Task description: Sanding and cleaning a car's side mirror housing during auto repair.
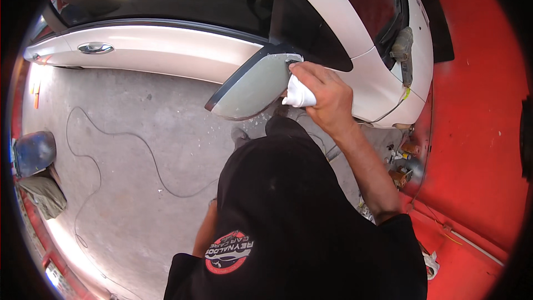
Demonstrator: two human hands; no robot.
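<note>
The side mirror has a dull grey-green shell with dark trim and whitish patches along its edge; it slants down to the left of the right hand, its upper end at the fingertips. The white cloth, creased and bunched, hangs beneath those fingers.

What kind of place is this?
Probably a car repair or paint workshop. There's a white car with a dull grey mirror housing, and what looks like a corded power tool lying on the car.
</note>
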